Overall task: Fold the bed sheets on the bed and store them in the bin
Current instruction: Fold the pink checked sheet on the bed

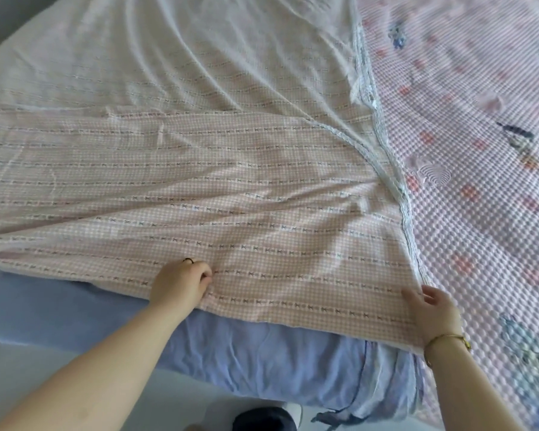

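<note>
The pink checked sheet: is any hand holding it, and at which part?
The left hand pinches the pink checked sheet close to its near edge. The right hand lies at its near right corner; a grip there cannot be told.

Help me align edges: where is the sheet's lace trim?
In the head view, the lace trim runs down the right edge of the pink sheet, against the textured quilt, toward the right hand.

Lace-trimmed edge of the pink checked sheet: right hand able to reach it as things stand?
Probably yes. The right hand sits at the near corner of the pink checked bed sheet, where its white lace trim ends; nothing lies over that edge.
</note>
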